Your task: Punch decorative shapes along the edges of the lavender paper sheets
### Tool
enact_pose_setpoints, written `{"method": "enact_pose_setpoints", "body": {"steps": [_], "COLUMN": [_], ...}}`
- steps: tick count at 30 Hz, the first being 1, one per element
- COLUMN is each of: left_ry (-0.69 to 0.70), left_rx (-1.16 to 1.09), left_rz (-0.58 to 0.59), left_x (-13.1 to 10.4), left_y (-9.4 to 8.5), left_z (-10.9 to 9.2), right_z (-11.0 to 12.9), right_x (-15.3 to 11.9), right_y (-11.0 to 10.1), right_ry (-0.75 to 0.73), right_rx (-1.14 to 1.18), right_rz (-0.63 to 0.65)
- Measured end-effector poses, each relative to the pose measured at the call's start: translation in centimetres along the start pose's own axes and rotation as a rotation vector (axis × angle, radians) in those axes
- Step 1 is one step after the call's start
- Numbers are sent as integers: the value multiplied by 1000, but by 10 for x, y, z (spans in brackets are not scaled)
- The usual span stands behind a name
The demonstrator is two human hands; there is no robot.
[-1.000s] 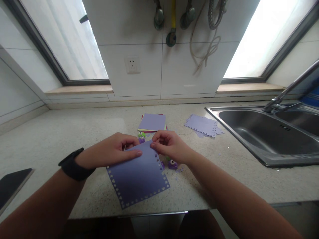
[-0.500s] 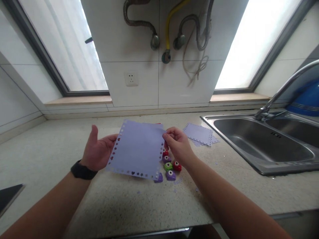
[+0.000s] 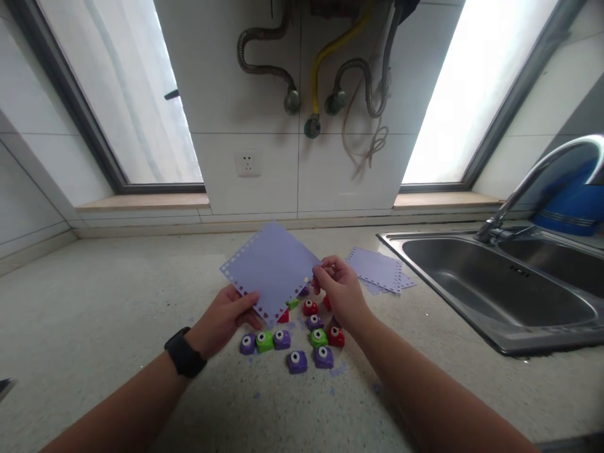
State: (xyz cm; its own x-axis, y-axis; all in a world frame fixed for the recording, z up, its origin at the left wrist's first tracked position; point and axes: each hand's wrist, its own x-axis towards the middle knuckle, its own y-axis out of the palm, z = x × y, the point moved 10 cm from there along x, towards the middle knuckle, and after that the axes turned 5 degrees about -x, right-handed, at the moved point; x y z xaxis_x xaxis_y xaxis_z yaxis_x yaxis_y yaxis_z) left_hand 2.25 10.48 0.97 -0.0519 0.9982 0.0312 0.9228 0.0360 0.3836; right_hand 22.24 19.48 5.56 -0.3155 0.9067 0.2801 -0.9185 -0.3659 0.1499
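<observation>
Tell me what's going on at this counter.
A person holds up a purple paper sheet by its edges, the left hand at a lower edge and the right hand at a corner. Small shapes are punched along some of its edges. Below it, purple, green and red craft punches sit on the counter among purple paper scraps. More punched purple sheets lie overlapping between the right hand and the sink.

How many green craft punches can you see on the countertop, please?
3: one between two purple punches, one left of a red punch, and one partly behind the purple sheet at its lower-right edge. Others may hide behind it or the right hand.
</observation>
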Motion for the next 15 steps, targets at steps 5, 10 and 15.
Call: {"method": "enact_pose_setpoints", "body": {"steps": [5,10,15], "left_ry": [-32,-34,-4], "left_rx": [241,289,324], "left_rz": [-104,-144,-194], "left_x": [3,4,4], "left_y": [-13,-24,-32], "left_z": [11,13,11], "right_z": [-4,-10,-11], "right_x": [1,8,16], "right_y": [4,2,-9], "right_ry": [9,-13,-82], "right_rx": [-98,-265,-469], "right_rz": [60,116,109]}}
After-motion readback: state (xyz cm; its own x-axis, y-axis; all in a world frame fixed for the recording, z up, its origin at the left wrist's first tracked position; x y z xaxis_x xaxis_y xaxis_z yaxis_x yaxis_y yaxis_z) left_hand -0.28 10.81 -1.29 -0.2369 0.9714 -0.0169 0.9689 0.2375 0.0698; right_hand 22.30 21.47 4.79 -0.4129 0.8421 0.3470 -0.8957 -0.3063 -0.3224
